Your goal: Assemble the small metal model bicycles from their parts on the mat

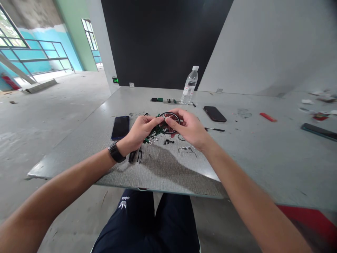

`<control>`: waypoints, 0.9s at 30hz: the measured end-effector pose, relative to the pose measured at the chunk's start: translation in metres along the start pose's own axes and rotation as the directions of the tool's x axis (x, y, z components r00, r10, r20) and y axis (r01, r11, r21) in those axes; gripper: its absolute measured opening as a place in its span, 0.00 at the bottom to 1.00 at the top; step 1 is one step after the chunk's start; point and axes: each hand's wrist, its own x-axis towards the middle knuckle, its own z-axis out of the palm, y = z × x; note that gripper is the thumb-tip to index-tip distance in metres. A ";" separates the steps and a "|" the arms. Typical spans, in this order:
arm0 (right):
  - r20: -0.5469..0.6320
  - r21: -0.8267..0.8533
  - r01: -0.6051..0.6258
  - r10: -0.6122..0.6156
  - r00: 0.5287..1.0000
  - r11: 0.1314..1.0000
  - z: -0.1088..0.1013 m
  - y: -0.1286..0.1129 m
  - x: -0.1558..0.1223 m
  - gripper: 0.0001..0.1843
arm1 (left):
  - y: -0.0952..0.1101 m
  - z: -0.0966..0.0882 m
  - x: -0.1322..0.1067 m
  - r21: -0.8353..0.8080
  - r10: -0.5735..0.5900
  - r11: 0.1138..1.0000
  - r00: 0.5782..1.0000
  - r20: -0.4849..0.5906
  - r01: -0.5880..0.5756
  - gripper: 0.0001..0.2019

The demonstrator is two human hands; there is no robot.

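Observation:
Both hands meet above a grey board [158, 168] on the floor. My left hand [138, 135], with a black watch on its wrist, is closed on the green frame of a small model bicycle [158, 130]. My right hand [188, 128] pinches the same model at its black spoked wheel [168, 121]. Small loose parts lie on the board under the hands: black pieces [168, 141], a metal bracket [187, 150] and dark pieces [134, 155] beside the left wrist.
A dark phone [120, 127] lies left of the hands, another phone [215, 114] to the right. A water bottle [189, 86] stands behind, with small black and green parts [157, 99] nearby. A thin tool [215, 129], a red item [268, 117] and another phone [318, 131] lie further right.

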 end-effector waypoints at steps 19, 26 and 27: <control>-0.030 0.166 0.050 -0.046 0.998 0.985 0.003 0.011 0.001 0.27 | 0.013 0.002 0.001 -0.062 -0.004 0.998 0.978 -0.210 -0.009 0.14; -0.124 0.289 0.057 -0.022 0.992 0.956 0.007 0.019 0.004 0.21 | 0.009 -0.002 0.004 -0.089 0.024 0.995 0.977 -0.210 -0.044 0.13; -0.125 0.310 0.047 -0.008 0.992 0.950 0.008 0.018 0.004 0.20 | 0.008 -0.003 0.004 -0.086 0.024 0.995 0.978 -0.206 -0.043 0.13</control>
